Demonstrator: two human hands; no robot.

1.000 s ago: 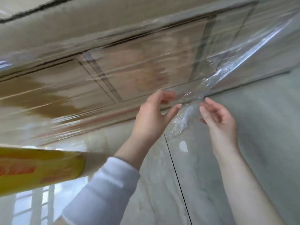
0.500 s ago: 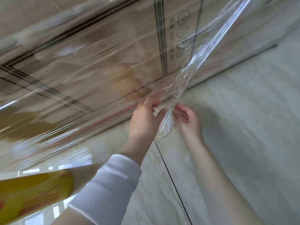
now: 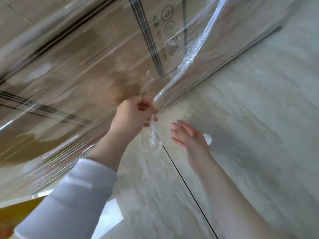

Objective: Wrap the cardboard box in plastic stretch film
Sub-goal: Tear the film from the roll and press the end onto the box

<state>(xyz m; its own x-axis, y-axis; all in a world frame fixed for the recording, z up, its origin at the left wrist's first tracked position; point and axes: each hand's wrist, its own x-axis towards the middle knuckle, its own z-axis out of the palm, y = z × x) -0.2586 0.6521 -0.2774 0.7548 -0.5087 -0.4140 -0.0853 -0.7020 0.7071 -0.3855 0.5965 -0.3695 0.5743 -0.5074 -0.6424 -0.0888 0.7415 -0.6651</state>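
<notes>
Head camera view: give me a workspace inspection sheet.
Surface: glossy pale tiled floor, one dark grout line across it.
Job's things: cardboard box, printed lines and symbols, side already covered in film; stretch film gathered into a twisted strand running down across the box to the left hand, loose tail hanging below.
Clutter: yellow object at the lower left edge, kind unclear; small white spot on the floor.
Hands: left hand pinches the film strand by the box's lower edge; right hand open, fingers spread, apart from the film.
Cables: nothing seen.
Surroundings: white sleeve on the left arm.
</notes>
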